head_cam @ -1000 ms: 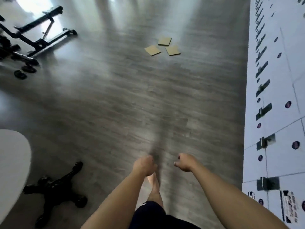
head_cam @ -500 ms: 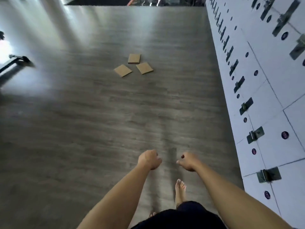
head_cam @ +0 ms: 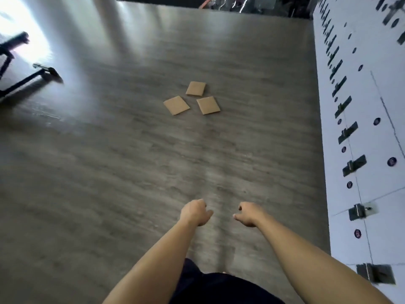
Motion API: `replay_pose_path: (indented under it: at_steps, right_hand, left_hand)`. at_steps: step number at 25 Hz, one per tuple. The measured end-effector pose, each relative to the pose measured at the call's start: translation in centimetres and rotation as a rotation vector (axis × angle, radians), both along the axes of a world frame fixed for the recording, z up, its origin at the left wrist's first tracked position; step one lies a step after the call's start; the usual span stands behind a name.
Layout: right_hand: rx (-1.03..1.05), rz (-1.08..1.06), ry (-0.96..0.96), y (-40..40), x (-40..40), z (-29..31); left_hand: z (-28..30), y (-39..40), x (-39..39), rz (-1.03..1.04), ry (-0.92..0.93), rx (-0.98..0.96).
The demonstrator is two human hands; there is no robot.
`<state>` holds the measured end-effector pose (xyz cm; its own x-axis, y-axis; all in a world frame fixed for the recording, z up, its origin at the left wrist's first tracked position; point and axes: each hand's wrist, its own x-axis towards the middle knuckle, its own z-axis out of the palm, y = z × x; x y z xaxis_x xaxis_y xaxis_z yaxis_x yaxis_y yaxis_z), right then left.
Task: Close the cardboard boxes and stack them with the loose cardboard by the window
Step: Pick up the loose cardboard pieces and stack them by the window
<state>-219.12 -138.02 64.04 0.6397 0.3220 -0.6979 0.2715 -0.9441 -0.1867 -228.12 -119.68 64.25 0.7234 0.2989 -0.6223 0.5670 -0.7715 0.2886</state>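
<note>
Three flat brown cardboard pieces lie close together on the grey wood floor ahead: a left piece [head_cam: 176, 105], a right piece [head_cam: 208, 105] and a far piece [head_cam: 196, 88]. None overlaps another. My left hand [head_cam: 195, 212] and my right hand [head_cam: 247, 214] hang in front of me above the floor, well short of the cardboard. Both have loosely curled fingers and hold nothing. No cardboard box is in view.
A white wall of locker doors [head_cam: 361, 150] with dark latches runs along the right side. A black metal frame [head_cam: 26, 77] stands at the far left in bright glare. Bare floor [head_cam: 109, 172] lies between me and the cardboard.
The view has advanced and the cardboard pieces now appear closer and nearer the centre. My hands stay empty in front of me; my foot has left the view.
</note>
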Motion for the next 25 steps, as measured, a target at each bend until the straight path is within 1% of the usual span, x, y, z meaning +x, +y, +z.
replay_pose_path:
  at_steps: [4,8,10,12,14,16,19,25]
  right_hand:
    - [-0.028,0.02,0.015,5.2,9.5,-0.5]
    - [-0.03,0.007,-0.01,11.9,17.8,-0.9]
    - [-0.036,0.002,-0.023,16.0,22.1,-0.1]
    - [-0.02,-0.032,-0.017,20.0,26.2,0.8]
    - [0.037,-0.081,-0.028,23.7,30.4,1.2]
    - [0.063,-0.082,-0.016,26.7,33.7,1.6]
    - [0.05,-0.075,-0.007,30.3,39.0,0.8]
    - [0.017,-0.006,-0.007,35.0,53.3,-1.4]
  left_hand:
    - [-0.7,5.0,8.5,-0.002,-0.009,0.011]
    - [-1.9,12.5,16.7,-0.038,0.04,0.034]
    - [-1.6,17.2,21.4,-0.041,0.039,0.035]
    - [-1.1,21.4,26.1,-0.05,0.029,0.044]
    - [-0.6,25.0,30.6,-0.057,0.01,0.066]
    - [0.0,27.7,34.4,-0.058,0.008,0.071]
    - [-0.5,30.7,40.2,-0.043,0.03,0.056]
    - [-1.8,35.7,52.1,0.003,0.015,0.069]
